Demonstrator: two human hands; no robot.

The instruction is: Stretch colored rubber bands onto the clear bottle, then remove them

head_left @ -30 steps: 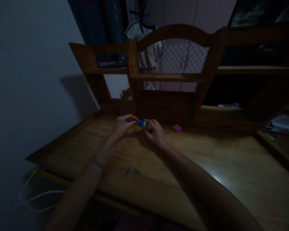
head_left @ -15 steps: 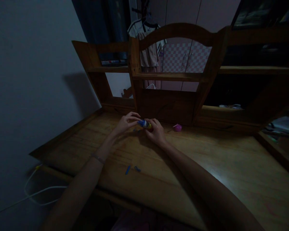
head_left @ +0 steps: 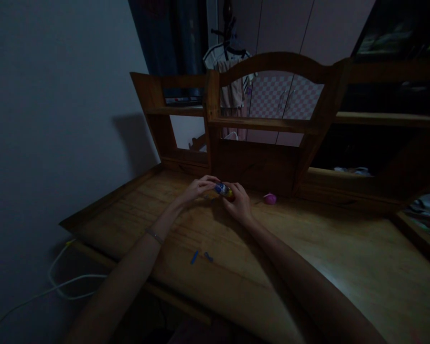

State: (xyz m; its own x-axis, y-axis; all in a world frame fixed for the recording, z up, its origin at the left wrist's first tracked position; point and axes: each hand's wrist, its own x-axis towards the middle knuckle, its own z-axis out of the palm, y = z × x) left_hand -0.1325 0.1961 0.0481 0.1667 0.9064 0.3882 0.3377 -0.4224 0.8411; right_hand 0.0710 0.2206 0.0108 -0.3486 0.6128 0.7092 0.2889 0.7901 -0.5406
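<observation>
My right hand (head_left: pixel 239 204) is wrapped round a small blue-and-yellow object (head_left: pixel 223 189), held just above the far part of the wooden desk. Its blue end points left and its yellow part lies against my right fingers; in this dim light I cannot make out its kind. My left hand (head_left: pixel 197 189) reaches in from the left, fingers drawn together at the blue end. Under the hands, a few small bits on the desk are partly hidden. Nearer to me lie a short blue strip (head_left: pixel 194 257) and a small dark-blue looped piece (head_left: pixel 208 257).
A round pink item (head_left: pixel 270 198) rests on the desk (head_left: pixel 308 243), right of my hands. Behind stands a wooden shelf unit (head_left: pixel 260 125). A white cable (head_left: pixel 57 285) hangs off the left edge, beside the wall (head_left: pixel 57 119).
The view has tilted, so everything sits lower and slightly to the right. My left fingers have come closer together at the object's blue end. The right hand keeps its hold.
</observation>
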